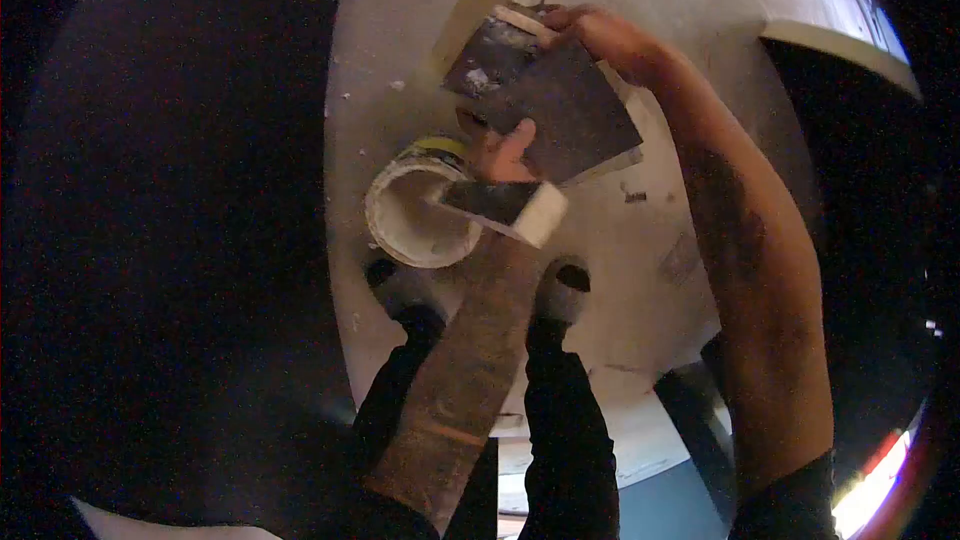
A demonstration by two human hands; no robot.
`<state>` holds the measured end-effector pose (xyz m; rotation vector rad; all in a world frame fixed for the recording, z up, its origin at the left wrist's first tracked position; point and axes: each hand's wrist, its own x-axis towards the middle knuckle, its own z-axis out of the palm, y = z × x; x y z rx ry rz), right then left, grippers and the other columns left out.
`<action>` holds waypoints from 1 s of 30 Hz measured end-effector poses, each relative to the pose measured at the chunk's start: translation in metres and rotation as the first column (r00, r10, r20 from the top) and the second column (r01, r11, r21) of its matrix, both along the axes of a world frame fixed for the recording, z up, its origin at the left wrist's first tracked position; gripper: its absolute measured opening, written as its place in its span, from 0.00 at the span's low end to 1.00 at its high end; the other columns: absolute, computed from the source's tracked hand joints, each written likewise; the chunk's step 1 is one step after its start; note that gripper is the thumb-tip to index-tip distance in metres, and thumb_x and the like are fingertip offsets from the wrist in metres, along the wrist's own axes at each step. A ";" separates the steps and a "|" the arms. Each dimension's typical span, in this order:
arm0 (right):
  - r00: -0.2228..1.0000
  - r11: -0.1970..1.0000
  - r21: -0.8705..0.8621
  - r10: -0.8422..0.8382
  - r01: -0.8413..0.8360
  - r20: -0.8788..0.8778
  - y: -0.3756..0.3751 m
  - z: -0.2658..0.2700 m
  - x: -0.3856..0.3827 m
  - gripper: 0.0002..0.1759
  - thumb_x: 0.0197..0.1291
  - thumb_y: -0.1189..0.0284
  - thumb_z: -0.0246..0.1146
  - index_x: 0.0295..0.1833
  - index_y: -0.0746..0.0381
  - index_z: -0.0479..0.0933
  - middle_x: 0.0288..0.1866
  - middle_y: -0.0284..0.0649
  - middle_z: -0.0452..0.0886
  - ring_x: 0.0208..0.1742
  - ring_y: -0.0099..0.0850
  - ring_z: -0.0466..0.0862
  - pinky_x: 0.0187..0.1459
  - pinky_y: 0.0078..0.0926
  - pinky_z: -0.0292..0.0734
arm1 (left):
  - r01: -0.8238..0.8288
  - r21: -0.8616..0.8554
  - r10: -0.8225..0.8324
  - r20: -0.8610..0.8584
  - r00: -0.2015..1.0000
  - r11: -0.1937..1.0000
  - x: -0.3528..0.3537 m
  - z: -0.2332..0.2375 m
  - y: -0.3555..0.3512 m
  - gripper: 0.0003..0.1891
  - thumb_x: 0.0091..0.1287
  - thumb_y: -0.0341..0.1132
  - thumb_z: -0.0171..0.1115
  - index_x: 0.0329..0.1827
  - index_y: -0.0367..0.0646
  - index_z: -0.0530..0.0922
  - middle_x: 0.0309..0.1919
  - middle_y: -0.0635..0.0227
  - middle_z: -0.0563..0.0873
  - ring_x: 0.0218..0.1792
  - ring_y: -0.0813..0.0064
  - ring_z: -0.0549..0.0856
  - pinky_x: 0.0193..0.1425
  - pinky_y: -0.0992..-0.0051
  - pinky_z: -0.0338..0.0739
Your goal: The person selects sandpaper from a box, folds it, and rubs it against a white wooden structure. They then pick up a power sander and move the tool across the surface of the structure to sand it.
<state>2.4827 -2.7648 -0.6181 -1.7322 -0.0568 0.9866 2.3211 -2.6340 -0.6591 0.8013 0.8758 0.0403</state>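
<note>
Plaster-spattered floor [640,270]. Just beyond the bucket [372,205], right hand [600,35] fingers clamp a dark board [570,115]. The left hand [505,155] meets its lower edge near a scraper [485,202], grip hidden. Tilting the board risks spilling plaster onto the shoes [565,290].

**Right arm** [760,280]: bare below a dark sleeve [790,505] at the lower right of the frame. It is running up the right side and reaching toward the upper centre.

**Right hand** [600,35]: sitting at the upper centre, with the wrist bending leftward and the fingers curling closed in a grip.

**Left arm** [465,370]: bare, rising from the bottom centre on a slant toward the middle of the frame.

**Left hand** [503,155]: sitting just above the centre, with the thumb pointing upward and the fingers closing in a grip.

**Spacing:** the two hands are sitting apart, the right one higher in the frame.
</note>
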 end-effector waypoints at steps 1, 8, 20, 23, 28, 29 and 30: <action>1.000 1.000 0.001 0.001 -0.001 0.004 0.012 0.004 0.008 0.25 0.64 0.66 0.59 0.64 0.67 0.78 0.57 0.39 0.83 0.62 0.32 0.79 0.64 0.31 0.71 | -0.039 0.076 0.038 0.014 0.999 0.996 -0.004 -0.004 -0.006 0.33 0.57 0.29 0.68 0.68 0.32 0.70 0.59 0.57 0.81 0.55 0.58 0.81 0.64 0.63 0.76; 0.592 0.678 -0.398 0.735 -0.618 0.332 0.039 -0.013 0.096 0.33 0.63 0.57 0.60 0.71 0.61 0.73 0.73 0.47 0.73 0.69 0.44 0.75 0.67 0.41 0.71 | 0.004 0.560 0.058 -0.093 0.994 0.828 0.015 0.038 -0.044 0.15 0.62 0.32 0.69 0.49 0.32 0.83 0.45 0.51 0.86 0.45 0.55 0.85 0.53 0.58 0.79; 0.830 0.907 -0.221 0.417 -0.358 0.371 -0.010 0.027 0.067 0.26 0.61 0.63 0.62 0.63 0.62 0.81 0.75 0.48 0.73 0.68 0.39 0.78 0.68 0.36 0.71 | 0.330 0.761 -0.409 -0.094 0.908 0.558 -0.084 0.028 -0.045 0.18 0.68 0.36 0.67 0.57 0.35 0.81 0.54 0.53 0.84 0.54 0.58 0.82 0.63 0.62 0.74; 0.931 0.895 -0.423 0.265 -0.139 0.253 0.022 0.018 0.029 0.22 0.63 0.63 0.63 0.60 0.62 0.83 0.77 0.49 0.69 0.74 0.42 0.73 0.72 0.37 0.68 | 0.487 0.037 -0.470 -0.212 0.857 0.873 -0.123 0.083 -0.021 0.20 0.69 0.35 0.65 0.62 0.37 0.78 0.57 0.60 0.84 0.57 0.62 0.81 0.66 0.65 0.72; 0.952 0.922 -0.378 0.183 -0.080 0.245 0.043 -0.059 -0.035 0.23 0.64 0.60 0.65 0.61 0.58 0.82 0.77 0.53 0.69 0.79 0.46 0.66 0.74 0.39 0.65 | 0.401 -0.179 -0.438 -0.293 0.850 0.898 -0.231 0.116 0.052 0.20 0.66 0.34 0.64 0.59 0.33 0.80 0.55 0.62 0.85 0.56 0.70 0.81 0.66 0.71 0.70; 0.916 0.801 -0.598 0.211 0.039 0.342 0.057 -0.039 -0.062 0.24 0.64 0.59 0.65 0.62 0.59 0.81 0.74 0.54 0.72 0.77 0.47 0.68 0.73 0.40 0.66 | 0.399 -0.182 -0.438 -0.328 0.837 0.899 -0.248 0.121 0.069 0.19 0.66 0.33 0.63 0.58 0.33 0.80 0.55 0.63 0.85 0.56 0.70 0.81 0.66 0.70 0.70; 0.870 0.624 -0.761 0.263 0.177 0.417 0.063 -0.027 -0.082 0.26 0.64 0.58 0.65 0.63 0.59 0.80 0.72 0.55 0.75 0.75 0.49 0.71 0.71 0.40 0.68 | 0.448 -0.100 -0.451 -0.367 0.814 0.889 -0.270 0.116 0.088 0.20 0.66 0.34 0.63 0.59 0.34 0.80 0.55 0.65 0.85 0.55 0.69 0.81 0.64 0.68 0.72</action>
